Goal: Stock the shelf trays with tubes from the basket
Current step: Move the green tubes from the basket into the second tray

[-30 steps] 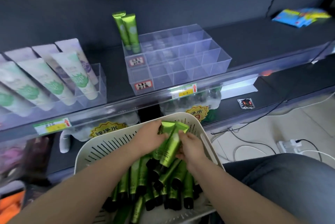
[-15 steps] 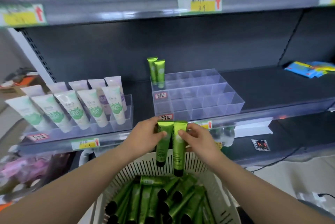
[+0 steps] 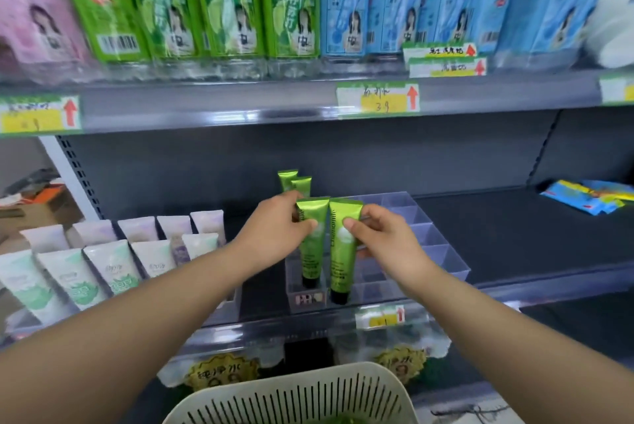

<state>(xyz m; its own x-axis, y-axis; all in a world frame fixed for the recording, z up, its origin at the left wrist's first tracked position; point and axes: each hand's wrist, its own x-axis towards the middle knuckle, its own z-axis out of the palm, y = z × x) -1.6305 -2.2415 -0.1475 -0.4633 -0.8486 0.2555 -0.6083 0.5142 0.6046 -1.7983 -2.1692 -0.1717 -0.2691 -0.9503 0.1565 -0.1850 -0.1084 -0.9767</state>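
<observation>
Head view: the left hand (image 3: pixel 274 235) and the right hand (image 3: pixel 386 242) meet just past the frame's centre, each pinching one green tube between thumb and curled fingers. The left tube (image 3: pixel 310 252) and the right tube (image 3: pixel 343 252) hang upright side by side, crimped ends at 12 o'clock, black caps at 6 o'clock; the left hand lies at 9 o'clock of its tube, the right hand at 3 o'clock of its own, both grips on the upper halves. The caps hang at the front row of the clear tray (image 3: pixel 442 252), a divided box on the dark shelf (image 3: pixel 514 235); whether either cap rests on the tray floor I cannot tell. At the tray's back left corner, at 12 o'clock from the left hand, two standing tubes (image 3: pixel 295 182) of the same green stand close together, partly hidden by the fingers. The basket (image 3: pixel 295 396), cream and slotted, sits at 6 o'clock on the bottom edge, well apart from the hands; a sliver of green shows inside it. At 9 o'clock of the left forearm stand white tubes (image 3: pixel 113 267); at 3 o'clock, far along the shelf, lie blue packets (image 3: pixel 590 197); at 12 o'clock an upper shelf carries blurred bottles (image 3: pixel 226 8).
</observation>
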